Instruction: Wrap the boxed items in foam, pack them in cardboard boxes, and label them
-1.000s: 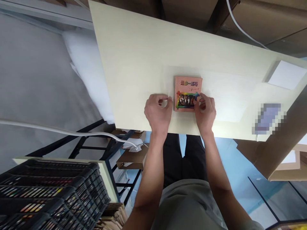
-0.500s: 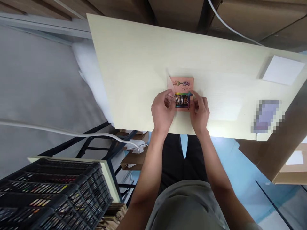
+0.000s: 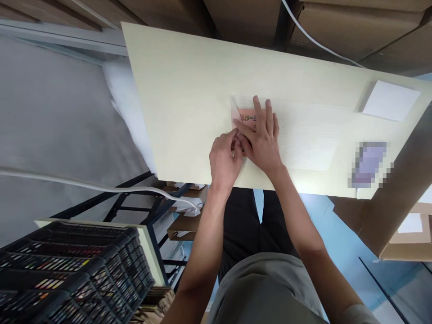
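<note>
A pink printed card lies on the pale table, with a thin clear sheet around it and stretching to the right. My right hand rests over the card with its fingers spread, covering much of it. At the card's lower left, my left hand is closed in a pinch beside my right thumb. What it pinches is hidden by the fingers.
A white block and a blurred purple-grey object are at the table's right end. Cardboard boxes line the far edge. A black crate stands at lower left. A white cable crosses the left side.
My right hand has moved left from the card's right edge and spread over the card, hiding the dark picture. My left hand stays at the left edge, slightly shifted.
</note>
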Available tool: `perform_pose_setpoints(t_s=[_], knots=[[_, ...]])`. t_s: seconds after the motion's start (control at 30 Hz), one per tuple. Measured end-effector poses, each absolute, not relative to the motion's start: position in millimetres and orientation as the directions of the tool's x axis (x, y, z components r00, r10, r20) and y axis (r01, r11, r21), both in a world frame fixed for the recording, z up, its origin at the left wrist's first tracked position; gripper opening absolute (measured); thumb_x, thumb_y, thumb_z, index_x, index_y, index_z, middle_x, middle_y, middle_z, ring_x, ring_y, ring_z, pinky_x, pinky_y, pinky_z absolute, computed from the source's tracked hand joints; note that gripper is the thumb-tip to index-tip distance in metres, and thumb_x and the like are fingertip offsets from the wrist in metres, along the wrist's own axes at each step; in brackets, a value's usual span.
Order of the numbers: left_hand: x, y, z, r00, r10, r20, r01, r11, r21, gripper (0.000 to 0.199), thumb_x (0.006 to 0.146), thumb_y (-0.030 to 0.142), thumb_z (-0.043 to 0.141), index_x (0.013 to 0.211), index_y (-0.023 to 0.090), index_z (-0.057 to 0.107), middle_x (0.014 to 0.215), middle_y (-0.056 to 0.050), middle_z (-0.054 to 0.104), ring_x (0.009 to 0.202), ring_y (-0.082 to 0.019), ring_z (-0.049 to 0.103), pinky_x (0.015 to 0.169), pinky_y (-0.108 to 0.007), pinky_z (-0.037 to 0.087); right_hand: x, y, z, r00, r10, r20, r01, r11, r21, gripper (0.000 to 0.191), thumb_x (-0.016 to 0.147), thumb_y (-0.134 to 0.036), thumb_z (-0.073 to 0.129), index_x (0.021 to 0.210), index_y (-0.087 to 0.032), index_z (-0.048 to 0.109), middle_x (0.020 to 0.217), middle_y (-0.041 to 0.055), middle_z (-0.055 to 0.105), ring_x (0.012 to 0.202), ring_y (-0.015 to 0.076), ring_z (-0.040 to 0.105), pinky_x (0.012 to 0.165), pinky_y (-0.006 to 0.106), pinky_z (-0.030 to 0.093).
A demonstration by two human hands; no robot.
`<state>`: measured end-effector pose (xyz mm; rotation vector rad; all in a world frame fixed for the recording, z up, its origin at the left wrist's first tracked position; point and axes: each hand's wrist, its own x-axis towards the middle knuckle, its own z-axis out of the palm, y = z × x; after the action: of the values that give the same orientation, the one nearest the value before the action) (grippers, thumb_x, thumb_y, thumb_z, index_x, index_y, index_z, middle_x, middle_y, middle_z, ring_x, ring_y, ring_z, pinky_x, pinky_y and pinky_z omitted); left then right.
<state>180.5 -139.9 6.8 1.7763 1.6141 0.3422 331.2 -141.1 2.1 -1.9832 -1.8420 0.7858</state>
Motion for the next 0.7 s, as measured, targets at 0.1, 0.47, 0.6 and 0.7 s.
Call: perform_pose_setpoints(t_s=[0.1,0.47,0.6,0.7], knots=[[185.0,-140.6,9.9,0.134,0.951,-0.28,0.763,0.081,0.642,0.041,0.106,0.021,0.06,0.147,0.023,0.066,0.121,-0.01,0.074,0.104,-0.025,0.075,0.1,-0.043,0.063,341.7,-139.9,-5.3,0.007,0.985,-0.17,0.823,-0.103,-0.559,0.045,0.113,-0.036,0.066,0.158,-0.038,0.063,0.191,0.0037,0.03,0.182,0.0433,0.009,0.139,0.083,0.024],[195.1,-130.6,13.1,-0.219,0.802,-0.556,0.644,0.547,0.535,0.018,0.087,0.026,0.081,0.103,0.021,0.074,0.094,-0.002,0.075,0.079,-0.018,0.069,0.083,-0.035,0.058,336.1,-150.0,-16.1,0.024,0.972,-0.235,0.853,-0.142,-0.502,0.061,0.114,-0.037,0.062,0.173,-0.04,0.048,0.195,0.0033,0.021,0.182,0.0408,0.009,0.138,0.078,0.033],[199.1,-127.8,16.6,-0.215,0.803,-0.555,0.622,0.551,0.557,0.014,0.085,0.024,0.08,0.096,0.021,0.072,0.085,0.001,0.072,0.075,-0.017,0.067,0.076,-0.031,0.056,342.2,-149.1,-13.0,0.007,0.962,-0.273,0.841,-0.154,-0.519,0.062,0.114,-0.037,0.063,0.174,-0.04,0.047,0.195,0.0031,0.018,0.182,0.0413,0.008,0.137,0.076,0.035],[206.5,-136.0,27.1,-0.218,0.875,-0.432,0.666,0.458,0.589,0.015,0.089,0.023,0.078,0.101,0.022,0.068,0.095,-0.002,0.075,0.081,-0.018,0.071,0.079,-0.033,0.059,350.3,-150.3,-6.5,0.019,0.971,-0.238,0.784,-0.162,-0.599,0.058,0.115,-0.04,0.063,0.171,-0.039,0.051,0.193,0.0053,0.023,0.182,0.0433,0.009,0.136,0.077,0.037]])
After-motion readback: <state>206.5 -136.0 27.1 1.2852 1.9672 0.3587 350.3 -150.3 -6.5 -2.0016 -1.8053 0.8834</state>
